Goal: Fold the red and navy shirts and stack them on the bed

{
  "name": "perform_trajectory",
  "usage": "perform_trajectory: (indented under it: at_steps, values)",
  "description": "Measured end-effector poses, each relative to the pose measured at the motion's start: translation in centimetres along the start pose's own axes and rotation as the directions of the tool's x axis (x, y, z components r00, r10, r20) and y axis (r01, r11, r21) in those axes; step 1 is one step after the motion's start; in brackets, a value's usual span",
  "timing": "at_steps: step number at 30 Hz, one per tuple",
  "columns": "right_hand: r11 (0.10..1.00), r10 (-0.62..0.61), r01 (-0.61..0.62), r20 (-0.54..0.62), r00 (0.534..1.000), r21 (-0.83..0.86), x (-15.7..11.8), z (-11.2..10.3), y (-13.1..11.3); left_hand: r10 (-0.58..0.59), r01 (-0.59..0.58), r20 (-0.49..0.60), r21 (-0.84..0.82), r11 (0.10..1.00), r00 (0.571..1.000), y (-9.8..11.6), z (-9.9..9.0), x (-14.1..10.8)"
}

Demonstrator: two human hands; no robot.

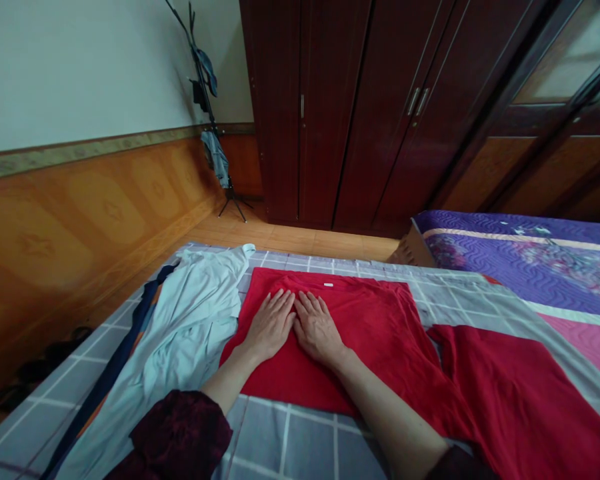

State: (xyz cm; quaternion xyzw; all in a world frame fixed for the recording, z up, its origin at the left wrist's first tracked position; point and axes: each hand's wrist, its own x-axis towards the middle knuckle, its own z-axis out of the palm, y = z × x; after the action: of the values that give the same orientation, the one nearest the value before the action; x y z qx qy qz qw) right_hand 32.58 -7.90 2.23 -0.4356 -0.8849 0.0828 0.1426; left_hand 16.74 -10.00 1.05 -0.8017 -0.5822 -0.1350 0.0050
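Observation:
A red T-shirt (375, 323) lies spread on the bed, its neckline with a small white label at the far edge. My left hand (271, 325) rests flat on the left part of the shirt, fingers stretched out. Close beside it, my right hand (317, 327) also presses flat on the cloth, the two hands nearly touching. Neither hand grips anything. To the left lies a crumpled pale blue garment (195, 333), partly over a dark navy piece of clothing (143, 317). More red cloth (525, 387) lies at the right, against the shirt's right side.
A grey checked sheet (285, 433) covers the bed under the clothes. Beyond stand a dark red wardrobe (330, 120) and a coat rack (205, 100) with hanging items. At the right is another bed with a purple floral cover (530, 247). Dark shoes (45, 360) sit on the floor at left.

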Motion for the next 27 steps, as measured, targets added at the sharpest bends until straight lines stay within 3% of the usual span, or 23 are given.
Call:
perform_trajectory:
  at_steps: [8, 12, 15, 17, 20, 24, 25, 27]
  values:
    - [0.999, 0.005, -0.004, 0.012, 1.0, -0.048, -0.5, 0.3, 0.2, -0.02, 0.02, 0.017, 0.02, 1.0, 1.0, 0.1, 0.0, -0.1]
    - [0.988, 0.081, -0.077, 0.025, 0.996, -0.137, -1.3, -0.9, 4.0, -0.014, 0.014, 0.021, 0.032, 0.999, 1.0, 0.1, -0.2, -0.3]
    - [0.946, 0.239, -0.232, 0.005, 0.971, -0.226, -1.8, -2.7, 7.8, -0.015, 0.015, 0.013, 0.041, 0.999, 1.0, 0.2, -0.3, -0.4]
    - [0.91, 0.325, -0.324, -0.041, 0.945, -0.258, -2.1, -3.8, 8.6, -0.021, 0.02, 0.014, 0.041, 0.999, 1.0, 0.2, -0.3, -0.4]
    - [0.916, 0.303, -0.312, -0.077, 0.95, -0.253, -2.9, -3.9, 6.1, -0.023, 0.022, 0.014, 0.037, 0.999, 1.0, 0.2, -0.3, -0.4]
    - [0.986, 0.06, -0.06, -0.003, 0.998, -0.157, -5.1, -1.9, 0.9, -0.017, 0.017, 0.009, 0.028, 0.999, 1.0, 0.2, -0.2, -0.4]
    - [0.989, 0.048, -0.046, 0.009, 0.999, -0.143, -5.8, -1.6, 0.6, -0.019, 0.019, 0.009, 0.026, 0.999, 1.0, 0.2, -0.2, -0.4]
    - [0.978, 0.13, -0.129, -0.003, 0.992, -0.162, -7.2, -1.5, 1.5, -0.027, 0.026, 0.007, 0.025, 0.999, 1.0, 0.2, -0.3, -0.5]
